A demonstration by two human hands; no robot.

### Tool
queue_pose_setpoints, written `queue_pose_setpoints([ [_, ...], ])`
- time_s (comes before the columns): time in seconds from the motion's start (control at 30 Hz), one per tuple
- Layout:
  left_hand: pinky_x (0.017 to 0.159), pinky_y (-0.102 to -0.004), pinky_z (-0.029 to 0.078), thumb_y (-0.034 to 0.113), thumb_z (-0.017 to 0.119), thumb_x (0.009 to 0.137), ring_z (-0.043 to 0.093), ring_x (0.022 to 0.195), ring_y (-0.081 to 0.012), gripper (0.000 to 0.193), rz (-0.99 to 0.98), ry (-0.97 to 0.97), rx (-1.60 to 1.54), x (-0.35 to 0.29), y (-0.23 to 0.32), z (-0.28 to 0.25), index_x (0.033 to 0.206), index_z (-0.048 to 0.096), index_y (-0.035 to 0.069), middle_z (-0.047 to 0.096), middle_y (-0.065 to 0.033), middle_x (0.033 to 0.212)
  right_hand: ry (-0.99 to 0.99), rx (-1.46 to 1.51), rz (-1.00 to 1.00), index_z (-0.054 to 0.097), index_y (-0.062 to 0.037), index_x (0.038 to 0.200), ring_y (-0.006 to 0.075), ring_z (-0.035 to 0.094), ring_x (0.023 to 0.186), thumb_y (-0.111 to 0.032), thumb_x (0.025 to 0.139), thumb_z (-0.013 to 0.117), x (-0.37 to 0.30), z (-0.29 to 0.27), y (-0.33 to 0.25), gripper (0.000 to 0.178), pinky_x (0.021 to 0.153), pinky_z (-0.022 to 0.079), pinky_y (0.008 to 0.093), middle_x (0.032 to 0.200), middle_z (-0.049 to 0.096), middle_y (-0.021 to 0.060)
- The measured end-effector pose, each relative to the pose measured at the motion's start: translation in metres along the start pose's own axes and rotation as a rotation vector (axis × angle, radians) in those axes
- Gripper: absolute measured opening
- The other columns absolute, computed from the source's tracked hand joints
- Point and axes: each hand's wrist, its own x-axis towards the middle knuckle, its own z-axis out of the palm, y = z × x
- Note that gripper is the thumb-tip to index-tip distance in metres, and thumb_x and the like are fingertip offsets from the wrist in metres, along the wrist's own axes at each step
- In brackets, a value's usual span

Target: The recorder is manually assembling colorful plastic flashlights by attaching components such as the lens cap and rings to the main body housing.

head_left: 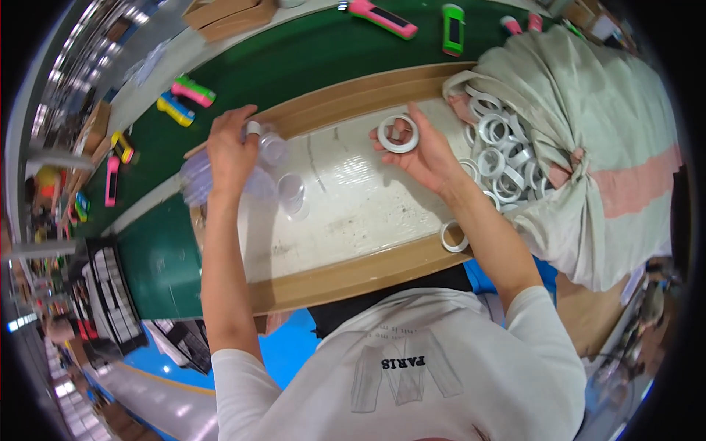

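Observation:
My right hand (423, 154) holds a white plastic ring (398, 133) by its rim, above the pale work board (346, 198). My left hand (232, 147) grips a small clear round disc (271, 145) over a stack of clear plastic pieces (198, 180) at the board's left edge. A short pile of clear discs (293, 194) stands on the board between my hands. To the right, a cloth sack (588, 140) lies open, with several white rings (500, 154) spilling out of it. One loose white ring (454, 237) lies under my right forearm near the board's front edge.
A green conveyor belt (309, 59) runs behind the board, carrying pink, green and yellow handheld devices (193, 92). Cardboard boxes (228, 16) sit beyond the belt. Black trays (110, 294) stand at lower left over a blue floor.

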Motion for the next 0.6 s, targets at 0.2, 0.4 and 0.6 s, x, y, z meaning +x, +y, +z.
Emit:
queue_pose_setpoints([
  [0.2, 0.082, -0.0418, 0.049, 0.007, 0.06, 0.08, 0.059, 0.096, -0.0324, 0.029, 0.241, -0.162, -0.094, 0.119, 0.074, 0.105, 0.108, 0.063, 0.011, 0.064, -0.0126, 0.099, 0.073, 0.067, -0.176, 0.059, -0.0036, 0.099, 0.0263, 0.066, 0.088, -0.046, 0.098, 0.041, -0.005, -0.002, -0.034, 0.047, 0.068, 0.056, 0.0344, 0.102, 0.064, 0.0188],
  [0.4, 0.095, -0.0455, 0.046, 0.011, 0.059, 0.082, 0.047, 0.123, -0.0371, 0.059, 0.363, -0.19, 0.034, 0.195, 0.121, 0.221, 0.138, 0.043, 0.024, 0.043, -0.018, 0.14, -0.008, 0.116, -0.359, 0.054, -0.0162, 0.09, 0.0111, 0.057, 0.078, -0.044, 0.094, 0.054, 0.009, -0.006, -0.011, 0.028, 0.064, 0.051, 0.0337, 0.08, 0.055, -0.003],
  [0.6, 0.086, -0.0529, 0.047, 0.047, 0.046, 0.093, 0.05, 0.116, -0.044, 0.052, 0.164, -0.412, 0.182, 0.247, 0.124, 0.305, 0.14, 0.039, 0.025, 0.03, -0.0215, 0.147, 0.058, -0.062, -0.278, 0.051, -0.0138, 0.088, 0.0076, 0.052, 0.061, -0.061, 0.091, 0.046, 0.005, 0.006, -0.006, 0.047, 0.049, 0.044, 0.0237, 0.068, 0.047, -0.005],
])
